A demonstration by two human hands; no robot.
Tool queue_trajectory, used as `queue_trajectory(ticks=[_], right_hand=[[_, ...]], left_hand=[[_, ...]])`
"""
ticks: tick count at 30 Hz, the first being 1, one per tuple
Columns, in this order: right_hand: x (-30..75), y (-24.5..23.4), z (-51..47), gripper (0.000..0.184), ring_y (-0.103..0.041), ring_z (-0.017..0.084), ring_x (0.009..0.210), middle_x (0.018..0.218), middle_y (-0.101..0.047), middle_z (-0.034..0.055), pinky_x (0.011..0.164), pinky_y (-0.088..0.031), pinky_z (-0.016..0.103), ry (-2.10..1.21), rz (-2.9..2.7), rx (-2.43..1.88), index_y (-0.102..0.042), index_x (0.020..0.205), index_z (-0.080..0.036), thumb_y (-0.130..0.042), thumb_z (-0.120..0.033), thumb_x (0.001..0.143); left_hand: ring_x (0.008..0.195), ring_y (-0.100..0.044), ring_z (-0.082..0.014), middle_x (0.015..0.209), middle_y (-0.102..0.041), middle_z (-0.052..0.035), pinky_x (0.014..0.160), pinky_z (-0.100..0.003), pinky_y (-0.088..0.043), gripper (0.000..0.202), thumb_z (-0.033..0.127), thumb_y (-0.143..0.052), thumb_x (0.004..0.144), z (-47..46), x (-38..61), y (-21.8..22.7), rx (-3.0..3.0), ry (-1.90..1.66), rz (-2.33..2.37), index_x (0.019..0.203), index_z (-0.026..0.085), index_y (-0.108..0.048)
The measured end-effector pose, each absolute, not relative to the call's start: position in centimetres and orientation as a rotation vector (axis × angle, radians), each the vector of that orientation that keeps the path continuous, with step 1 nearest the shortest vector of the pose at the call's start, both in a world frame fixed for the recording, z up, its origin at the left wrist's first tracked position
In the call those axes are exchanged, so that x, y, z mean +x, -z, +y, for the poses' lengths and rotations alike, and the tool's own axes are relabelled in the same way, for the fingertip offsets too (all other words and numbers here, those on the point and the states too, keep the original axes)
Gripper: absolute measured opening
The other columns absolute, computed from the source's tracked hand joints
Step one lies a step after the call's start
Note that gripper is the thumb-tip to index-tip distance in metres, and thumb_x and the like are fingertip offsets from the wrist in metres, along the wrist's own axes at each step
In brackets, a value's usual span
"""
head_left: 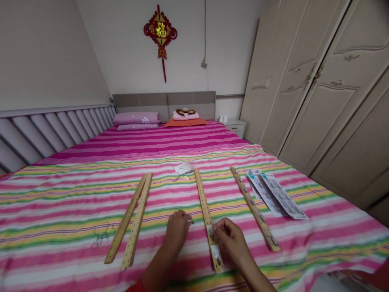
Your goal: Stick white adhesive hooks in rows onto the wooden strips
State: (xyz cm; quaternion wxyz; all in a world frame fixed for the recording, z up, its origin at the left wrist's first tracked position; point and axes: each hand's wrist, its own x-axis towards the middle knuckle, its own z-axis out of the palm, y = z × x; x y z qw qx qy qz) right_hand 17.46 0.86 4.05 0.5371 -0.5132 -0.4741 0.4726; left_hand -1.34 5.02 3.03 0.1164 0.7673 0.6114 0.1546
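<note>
A wooden strip with rows of small holes (pixel 204 199) lies lengthwise before me on the striped cloth. Two adhesive hooks with white, shiny backing are on its near part: the nearer hook (pixel 216 252) shows a metal prong, and the farther hook (pixel 210 230) is at my fingertips. My right hand (pixel 229 237) pinches at the edge of that farther hook, thumb and forefinger together. Left of the strip, my left hand (pixel 178 229) is closed, with a small metal piece (pixel 190 221) sticking out between its fingers; its exact kind is too small to make out.
To the right lie another wooden strip (pixel 253 209) bearing several metal hooks and some blister packs (pixel 278 194). Two more holed strips (pixel 138 219) lie left, near thin tangled wires or strings (pixel 103 235). Paper scraps (pixel 184 167) sit beyond the middle strip.
</note>
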Motion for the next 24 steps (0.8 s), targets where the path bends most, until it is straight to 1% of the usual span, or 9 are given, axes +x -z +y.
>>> queue_trajectory(ticks=[5, 10, 12, 15, 17, 19, 21, 23, 24], right_hand=[[17.2, -4.6, 0.5, 0.028, -0.041, 0.011, 0.047, 0.048, -0.046, -0.0054, 0.047, -0.032, 0.022, -1.135, -1.146, -1.204, -0.052, 0.056, -0.017, -0.067, -0.04, 0.064], [17.2, -4.9, 0.3, 0.027, -0.038, 0.01, 0.045, 0.048, -0.045, -0.0059, 0.044, -0.029, 0.021, -1.147, -1.139, -1.194, -0.051, 0.057, -0.018, -0.067, -0.038, 0.064], [17.4, -4.9, 0.2, 0.027, -0.037, 0.009, 0.044, 0.047, -0.045, -0.0057, 0.042, -0.028, 0.021, -1.151, -1.127, -1.19, -0.051, 0.057, -0.018, -0.066, -0.038, 0.065], [17.6, -4.9, 0.1, 0.028, -0.037, 0.009, 0.043, 0.046, -0.046, -0.0056, 0.04, -0.027, 0.02, -1.16, -1.109, -1.183, -0.05, 0.057, -0.018, -0.067, -0.039, 0.065], [17.6, -4.9, 0.0, 0.029, -0.037, 0.009, 0.042, 0.046, -0.046, -0.0059, 0.039, -0.026, 0.02, -1.171, -1.101, -1.176, -0.051, 0.056, -0.018, -0.068, -0.04, 0.064], [17.5, -5.0, -0.1, 0.03, -0.035, 0.008, 0.04, 0.045, -0.045, -0.0067, 0.038, -0.025, 0.02, -1.208, -1.082, -1.156, -0.051, 0.057, -0.018, -0.069, -0.041, 0.064], [17.2, -5.3, -0.3, 0.03, -0.034, 0.007, 0.038, 0.045, -0.045, -0.0074, 0.037, -0.025, 0.019, -1.272, -1.044, -1.116, -0.054, 0.06, -0.017, -0.069, -0.042, 0.064], [16.7, -5.6, -0.5, 0.029, -0.036, 0.007, 0.037, 0.045, -0.046, -0.0073, 0.038, -0.026, 0.019, -1.361, -1.006, -1.063, -0.057, 0.063, -0.017, -0.069, -0.042, 0.066], [16.4, -5.9, -0.6, 0.028, -0.038, 0.007, 0.038, 0.046, -0.048, -0.0066, 0.039, -0.028, 0.019, -1.403, -0.992, -1.032, -0.059, 0.066, -0.016, -0.068, -0.042, 0.068]], left_hand=[[0.089, -0.058, -0.0232, 0.091, -0.065, -0.0098, 0.078, -0.033, -0.039, 0.017, 0.015, -0.053, 0.076, 5.3, -1.1, -3.7, 2.284, -0.296, 1.767, 0.084, 0.017, -0.069], [0.09, -0.058, -0.0256, 0.087, -0.065, -0.0143, 0.08, -0.036, -0.039, 0.019, 0.009, -0.049, 0.076, 5.7, -0.3, -3.5, 2.191, -0.313, 1.811, 0.077, 0.012, -0.068], [0.088, -0.058, -0.0256, 0.084, -0.065, -0.0136, 0.081, -0.037, -0.039, 0.019, 0.011, -0.048, 0.077, 5.7, -0.4, -3.6, 2.134, -0.386, 1.814, 0.077, 0.013, -0.067], [0.083, -0.059, -0.0228, 0.076, -0.063, -0.0086, 0.079, -0.035, -0.041, 0.021, 0.017, -0.045, 0.081, 5.5, -1.1, -4.2, 2.017, -0.565, 1.792, 0.074, 0.016, -0.065], [0.073, -0.059, -0.0193, 0.07, -0.061, -0.0044, 0.072, -0.031, -0.044, 0.026, 0.024, -0.039, 0.084, 5.2, -1.7, -4.7, 1.901, -0.705, 1.766, 0.073, 0.018, -0.062], [0.06, -0.057, -0.0155, 0.066, -0.057, -0.0011, 0.059, -0.026, -0.045, 0.033, 0.032, -0.032, 0.086, 4.6, -1.9, -5.3, 1.753, -0.826, 1.727, 0.078, 0.018, -0.061], [0.051, -0.054, -0.0129, 0.065, -0.056, 0.0006, 0.047, -0.023, -0.043, 0.039, 0.041, -0.029, 0.086, 3.6, -1.7, -6.0, 1.614, -0.897, 1.684, 0.086, 0.017, -0.059], [0.049, -0.054, -0.0118, 0.065, -0.057, 0.0008, 0.042, -0.021, -0.041, 0.04, 0.047, -0.033, 0.083, 2.4, -1.3, -6.9, 1.49, -0.945, 1.612, 0.088, 0.016, -0.059], [0.049, -0.054, -0.0113, 0.063, -0.057, 0.0014, 0.044, -0.02, -0.041, 0.039, 0.047, -0.038, 0.082, 1.7, -1.0, -7.4, 1.432, -0.968, 1.556, 0.087, 0.016, -0.06]])
